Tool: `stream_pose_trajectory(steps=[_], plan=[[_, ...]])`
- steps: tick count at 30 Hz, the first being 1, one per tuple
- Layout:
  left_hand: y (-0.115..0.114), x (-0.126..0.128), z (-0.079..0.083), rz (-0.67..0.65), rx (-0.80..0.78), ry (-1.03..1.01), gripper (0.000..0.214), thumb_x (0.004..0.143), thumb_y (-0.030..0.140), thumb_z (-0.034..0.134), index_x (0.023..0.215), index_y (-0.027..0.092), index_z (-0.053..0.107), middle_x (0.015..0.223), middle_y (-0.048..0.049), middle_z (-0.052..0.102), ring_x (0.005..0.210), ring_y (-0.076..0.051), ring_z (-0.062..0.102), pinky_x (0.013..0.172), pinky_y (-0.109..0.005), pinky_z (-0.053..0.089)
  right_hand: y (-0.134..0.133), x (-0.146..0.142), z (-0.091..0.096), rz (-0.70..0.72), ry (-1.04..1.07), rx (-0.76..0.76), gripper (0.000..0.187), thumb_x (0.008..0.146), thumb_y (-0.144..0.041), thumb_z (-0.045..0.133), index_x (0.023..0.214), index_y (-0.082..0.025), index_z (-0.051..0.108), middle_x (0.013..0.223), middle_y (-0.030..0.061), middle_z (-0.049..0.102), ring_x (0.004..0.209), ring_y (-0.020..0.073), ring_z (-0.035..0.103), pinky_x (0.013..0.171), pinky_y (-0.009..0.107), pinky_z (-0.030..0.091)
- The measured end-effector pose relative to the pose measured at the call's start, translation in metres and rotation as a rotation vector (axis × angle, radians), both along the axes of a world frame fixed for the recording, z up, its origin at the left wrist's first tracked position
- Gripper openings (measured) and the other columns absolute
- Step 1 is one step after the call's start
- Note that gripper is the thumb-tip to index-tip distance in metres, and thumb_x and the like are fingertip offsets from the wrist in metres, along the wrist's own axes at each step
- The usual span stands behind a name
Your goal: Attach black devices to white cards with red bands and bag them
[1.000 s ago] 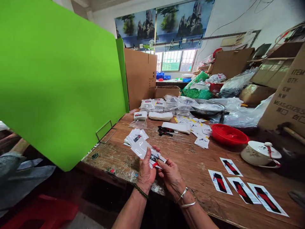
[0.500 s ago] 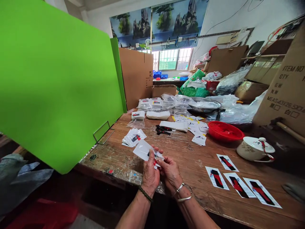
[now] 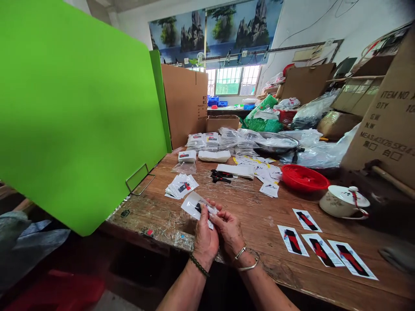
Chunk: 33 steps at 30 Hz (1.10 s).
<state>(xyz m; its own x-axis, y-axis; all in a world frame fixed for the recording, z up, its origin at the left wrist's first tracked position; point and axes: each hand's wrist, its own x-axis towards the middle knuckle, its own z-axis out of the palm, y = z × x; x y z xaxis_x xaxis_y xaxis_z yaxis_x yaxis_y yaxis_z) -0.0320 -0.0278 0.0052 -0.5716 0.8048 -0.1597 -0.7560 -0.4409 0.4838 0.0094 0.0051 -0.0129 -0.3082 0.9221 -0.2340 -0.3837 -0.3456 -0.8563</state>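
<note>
A small white packet [image 3: 192, 202] with a dark strip in it is held between my hands above the table's front edge. My left hand [image 3: 205, 237] grips it with the thumb on top. The fingers of my right hand [image 3: 231, 229] pinch its near right end, and they hide part of it. Just beyond lies a fanned pile of similar packets [image 3: 181, 185], the top one showing a black and red piece. To the right are several white cards [image 3: 298, 248] carrying black and red strips. Loose black and red strips [image 3: 221, 176] lie mid-table beside a white stack [image 3: 236, 170].
On the right stand a red basket [image 3: 304, 178] and a lidded mug [image 3: 340, 203]. Bagged bundles [image 3: 210, 140] and a metal pan [image 3: 279, 142] fill the back. A green panel [image 3: 97, 108] with a wire stand [image 3: 139, 179] borders the left. A carton [image 3: 382, 112] rises at far right.
Less red shows at the packet's near end, and the dark strip sits farther toward the packet's far left part. My right fingers have shifted slightly along it.
</note>
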Motion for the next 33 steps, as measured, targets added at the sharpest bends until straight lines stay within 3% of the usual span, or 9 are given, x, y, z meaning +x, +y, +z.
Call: stream_pose_trajectory(steps=[3,7,11,14,18,21,27,30,33], plan=[[-0.001,0.004,-0.001,-0.024,0.001,-0.022,0.030,0.075,0.041,0.074,0.092,0.017,0.070,0.091,-0.0046,0.070,0.086,-0.016,0.066,0.087,-0.030,0.050,0.001,0.001,0.001,-0.006,-0.042,0.010,0.047,0.034,-0.038,0.091,0.061,-0.018,0.059,0.057,-0.0006,0.066,0.053,0.0136,0.057,0.054,0.025,0.046],[-0.002,0.001,0.001,-0.007,-0.046,-0.037,0.026,0.075,0.038,0.074,0.091,0.017,0.070,0.096,-0.0054,0.071,0.092,-0.016,0.065,0.087,-0.027,0.049,0.004,0.012,0.005,0.171,0.022,0.058,0.046,0.049,-0.044,0.087,0.080,-0.014,0.071,0.073,0.0043,0.072,0.059,0.0134,0.060,0.054,0.023,0.045],[-0.005,-0.019,0.002,0.021,-0.077,0.037,0.031,0.074,0.043,0.074,0.088,0.016,0.070,0.085,-0.0044,0.071,0.078,-0.017,0.066,0.080,-0.030,0.051,0.011,0.026,0.005,0.218,0.007,0.025,0.040,0.046,-0.043,0.088,0.064,-0.014,0.067,0.063,0.0041,0.069,0.051,0.0112,0.055,0.049,0.022,0.041],[-0.008,-0.030,-0.001,0.037,-0.089,0.127,0.035,0.076,0.044,0.071,0.099,0.016,0.071,0.094,-0.0064,0.072,0.085,-0.018,0.067,0.083,-0.031,0.050,0.015,0.031,0.003,0.165,0.017,0.023,0.041,0.043,-0.041,0.089,0.054,-0.016,0.059,0.065,0.0065,0.072,0.053,0.0138,0.058,0.052,0.025,0.044],[-0.012,-0.028,-0.008,-0.013,-0.090,0.159,0.036,0.078,0.042,0.069,0.105,0.018,0.070,0.103,-0.0084,0.072,0.094,-0.020,0.067,0.086,-0.031,0.050,0.017,0.036,0.004,0.125,-0.045,0.064,0.044,0.043,-0.043,0.090,0.053,-0.018,0.055,0.058,0.0034,0.068,0.049,0.0136,0.054,0.050,0.025,0.040],[-0.015,-0.026,-0.009,-0.014,-0.094,0.180,0.030,0.075,0.036,0.074,0.100,0.020,0.071,0.102,-0.0061,0.073,0.095,-0.019,0.067,0.086,-0.029,0.049,0.021,0.044,0.005,0.246,-0.061,0.139,0.041,0.050,-0.046,0.087,0.063,-0.017,0.062,0.064,0.0035,0.070,0.051,0.0130,0.053,0.050,0.024,0.037],[-0.029,-0.037,0.002,-0.240,-0.268,0.525,0.030,0.066,0.032,0.081,0.089,0.014,0.074,0.076,-0.0068,0.073,0.067,-0.017,0.066,0.063,-0.024,0.049,0.028,0.055,0.008,0.275,-0.140,0.161,0.049,0.044,-0.042,0.089,0.051,-0.019,0.046,0.043,-0.0045,0.054,0.038,0.0064,0.037,0.040,0.021,0.023],[-0.034,-0.043,0.001,-0.275,-0.334,0.637,0.027,0.059,0.029,0.085,0.077,0.013,0.074,0.063,-0.0046,0.070,0.055,-0.014,0.061,0.052,-0.022,0.044,0.030,0.056,0.011,0.399,-0.174,0.153,0.043,0.047,-0.044,0.088,0.054,-0.016,0.056,0.047,-0.0015,0.059,0.039,0.0078,0.043,0.041,0.021,0.027],[-0.035,-0.046,-0.004,-0.190,-0.382,0.557,0.030,0.053,0.031,0.087,0.073,0.014,0.072,0.065,-0.0050,0.071,0.054,-0.015,0.062,0.051,-0.023,0.046,0.031,0.059,0.018,0.467,-0.093,0.123,0.041,0.052,-0.046,0.086,0.069,-0.014,0.069,0.060,0.0021,0.067,0.048,0.0100,0.052,0.047,0.021,0.037]])
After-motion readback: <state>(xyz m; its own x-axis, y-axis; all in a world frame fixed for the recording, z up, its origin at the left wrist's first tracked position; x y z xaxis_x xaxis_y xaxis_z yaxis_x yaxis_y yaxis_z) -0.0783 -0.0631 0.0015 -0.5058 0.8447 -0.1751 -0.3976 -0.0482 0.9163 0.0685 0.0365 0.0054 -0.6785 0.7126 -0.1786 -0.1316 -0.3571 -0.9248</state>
